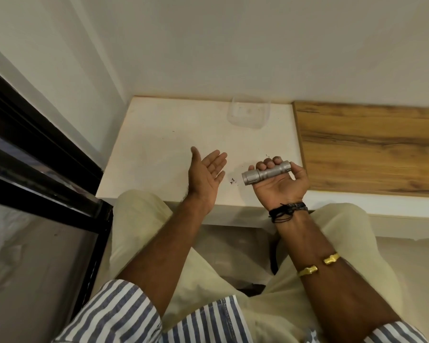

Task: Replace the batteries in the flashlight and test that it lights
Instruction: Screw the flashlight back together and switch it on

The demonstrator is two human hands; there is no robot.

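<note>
Striped sleeves (124, 315) frame both forearms. Right hand (280, 179) wraps the silver flashlight (265, 172), long axis crosswise, wider head end jutting toward the left hand (206, 174), which hangs open-palmed and empty just beside it.

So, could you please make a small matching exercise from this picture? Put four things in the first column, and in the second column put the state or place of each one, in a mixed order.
Column 1
1. flashlight
2. left hand
3. clear container
4. gold bangle

Column 2
A. open, palm up, holding nothing
B. standing at the back of the white tabletop, near the wall
C. worn on the right forearm
D. lying across the palm of the right hand, fingers curled over it

Right pairs: 1-D, 2-A, 3-B, 4-C
</note>
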